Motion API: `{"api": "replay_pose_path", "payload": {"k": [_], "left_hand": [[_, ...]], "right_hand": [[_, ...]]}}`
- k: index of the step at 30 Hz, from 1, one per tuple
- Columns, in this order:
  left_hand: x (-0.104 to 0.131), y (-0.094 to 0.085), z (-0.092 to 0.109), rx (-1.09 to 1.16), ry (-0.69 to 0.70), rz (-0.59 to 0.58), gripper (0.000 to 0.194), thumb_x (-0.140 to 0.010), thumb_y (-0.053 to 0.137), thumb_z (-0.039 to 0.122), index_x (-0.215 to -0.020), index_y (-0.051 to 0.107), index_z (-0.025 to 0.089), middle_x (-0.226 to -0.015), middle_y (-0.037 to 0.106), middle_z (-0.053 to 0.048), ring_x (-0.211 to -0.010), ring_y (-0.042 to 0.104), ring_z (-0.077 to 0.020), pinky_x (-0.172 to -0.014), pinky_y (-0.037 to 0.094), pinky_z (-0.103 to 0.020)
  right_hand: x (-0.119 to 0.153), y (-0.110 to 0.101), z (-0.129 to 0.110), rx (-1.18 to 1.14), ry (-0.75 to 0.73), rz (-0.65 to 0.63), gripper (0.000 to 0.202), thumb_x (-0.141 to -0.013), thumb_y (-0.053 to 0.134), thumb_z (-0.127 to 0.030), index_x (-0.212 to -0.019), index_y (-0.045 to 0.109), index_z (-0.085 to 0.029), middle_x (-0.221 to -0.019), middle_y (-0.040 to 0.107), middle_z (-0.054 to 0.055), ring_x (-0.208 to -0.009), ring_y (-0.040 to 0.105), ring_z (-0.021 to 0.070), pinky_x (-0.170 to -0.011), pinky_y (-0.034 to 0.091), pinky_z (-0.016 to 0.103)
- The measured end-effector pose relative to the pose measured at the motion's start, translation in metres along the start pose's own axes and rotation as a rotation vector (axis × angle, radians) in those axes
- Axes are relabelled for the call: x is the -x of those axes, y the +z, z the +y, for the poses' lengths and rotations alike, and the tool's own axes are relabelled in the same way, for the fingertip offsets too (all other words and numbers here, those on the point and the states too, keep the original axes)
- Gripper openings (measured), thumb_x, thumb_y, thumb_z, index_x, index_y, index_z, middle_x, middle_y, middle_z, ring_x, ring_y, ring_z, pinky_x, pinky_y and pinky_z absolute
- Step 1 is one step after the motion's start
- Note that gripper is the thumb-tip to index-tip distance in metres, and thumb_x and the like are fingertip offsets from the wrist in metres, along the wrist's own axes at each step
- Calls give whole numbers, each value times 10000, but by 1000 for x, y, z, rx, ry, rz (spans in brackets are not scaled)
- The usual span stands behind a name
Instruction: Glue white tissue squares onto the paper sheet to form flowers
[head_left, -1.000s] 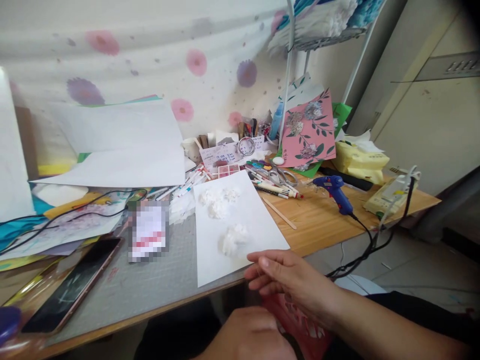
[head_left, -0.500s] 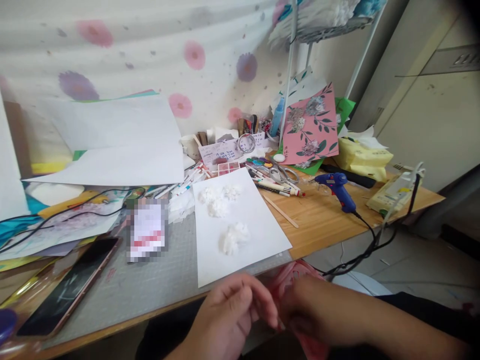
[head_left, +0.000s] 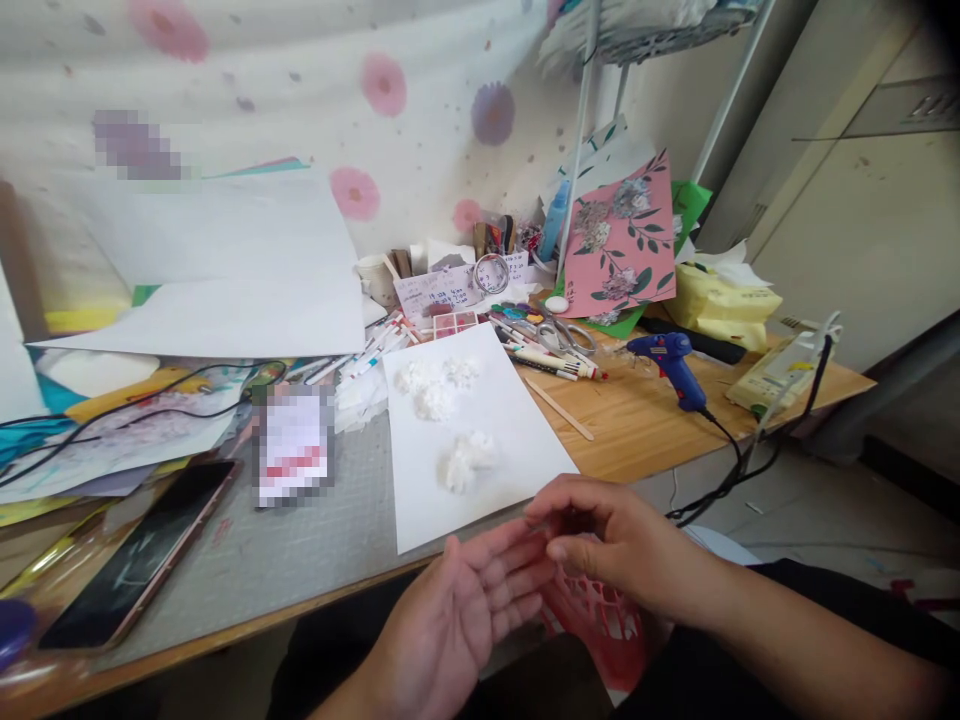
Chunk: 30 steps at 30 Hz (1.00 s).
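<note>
My left hand [head_left: 469,610] is palm up just off the table's front edge, its fingers stretched out, with nothing visible on the palm. Its fingertips meet my right hand [head_left: 607,540], which is curled with thumb and fingers apart; nothing shows between them. Below my right hand is a red openwork basket [head_left: 611,625]. Beyond the hands a white paper sheet [head_left: 420,515] lies on the table, bearing a fluffy white clump [head_left: 466,462] near its middle and several more clumps [head_left: 435,400] towards its far end.
A blue glue gun [head_left: 679,370] with a cord lies on the right, near a wooden stick [head_left: 559,408], scissors [head_left: 566,335] and markers [head_left: 547,362]. On the left are a phone [head_left: 139,560] and large white paper [head_left: 225,315]. A pink flower picture [head_left: 622,240] leans at the back.
My left hand has opened out flat, palm up. My right hand has risen slightly and its fingers have spread from a closed shape. The view has shifted a little.
</note>
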<state>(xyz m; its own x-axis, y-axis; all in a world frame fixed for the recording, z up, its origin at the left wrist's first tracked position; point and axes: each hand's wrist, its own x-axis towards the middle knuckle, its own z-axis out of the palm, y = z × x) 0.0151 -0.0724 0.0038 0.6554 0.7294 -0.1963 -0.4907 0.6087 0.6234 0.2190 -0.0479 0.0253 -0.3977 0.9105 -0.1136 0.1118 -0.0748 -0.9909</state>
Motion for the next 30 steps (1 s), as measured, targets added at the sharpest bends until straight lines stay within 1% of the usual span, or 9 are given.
{"api": "replay_pose_path", "payload": {"k": [3,5,8,14,18,22,24,27,30], "left_hand": [[2,3,-2,11,26,-70,561,-903,423,546,-1261,579,143,-1344,534,-139,-1243,482,-280,-1059,321,-406],[4,7,-4,-63,41,-110,496,-893,496,484,-1249,591,152,-1314,563,-133,-1232,493,-282,-1067,315,-409],[8,12,-1,-169,15,-135,477,-866,563,452,-1265,580,189,-1307,571,-121,-1237,490,-288,-1067,315,-414],[12,5,12,-342,13,-116,539,-856,522,540,-1300,545,236,-1380,503,-111,-1288,427,-323,-1066,325,-455],[21,-6,22,-861,150,4,386,-873,550,445,-1241,578,332,-1275,605,-43,-1160,563,-256,-998,422,-374],[32,-19,35,-1500,284,47,244,-848,581,212,-1047,645,337,-876,726,37,-786,680,-126,-733,508,-188],[37,-27,40,-1646,324,65,178,-853,553,199,-961,639,312,-706,697,66,-619,656,-93,-599,490,-148],[43,-35,45,-1738,389,94,152,-854,541,208,-945,614,304,-625,663,87,-532,630,-82,-506,463,-133],[43,-36,48,-1795,460,55,141,-835,569,210,-932,607,306,-632,664,96,-522,628,-77,-505,464,-130]], "right_hand": [[2,9,0,316,-130,44,448,-624,745,-118,-1051,654,-215,-980,583,28,-861,542,169,-760,426,291],[3,13,2,444,-153,20,315,-603,721,-53,-882,678,-192,-871,576,3,-787,545,146,-673,416,246],[5,13,3,441,-108,-15,187,-629,632,11,-653,641,-174,-718,571,-29,-655,547,107,-569,388,202],[5,-14,-5,467,-8,91,121,-755,606,-127,-665,668,-179,-687,632,-8,-661,594,130,-603,432,224],[10,-39,-14,548,27,160,134,-770,608,-219,-649,649,-179,-696,631,5,-677,593,141,-623,436,242],[16,-59,-11,669,117,178,173,-750,626,-296,-626,599,-178,-600,610,2,-559,555,139,-514,401,239],[18,-64,-8,732,147,146,128,-714,666,-288,-761,634,-174,-619,643,0,-550,570,146,-504,394,236],[21,-67,-8,819,119,33,394,-616,754,-246,-999,662,-225,-873,719,14,-755,643,186,-646,440,250],[24,-71,-12,918,94,-36,194,-656,715,-211,-847,720,-247,-798,730,4,-743,651,192,-658,439,256]]}}
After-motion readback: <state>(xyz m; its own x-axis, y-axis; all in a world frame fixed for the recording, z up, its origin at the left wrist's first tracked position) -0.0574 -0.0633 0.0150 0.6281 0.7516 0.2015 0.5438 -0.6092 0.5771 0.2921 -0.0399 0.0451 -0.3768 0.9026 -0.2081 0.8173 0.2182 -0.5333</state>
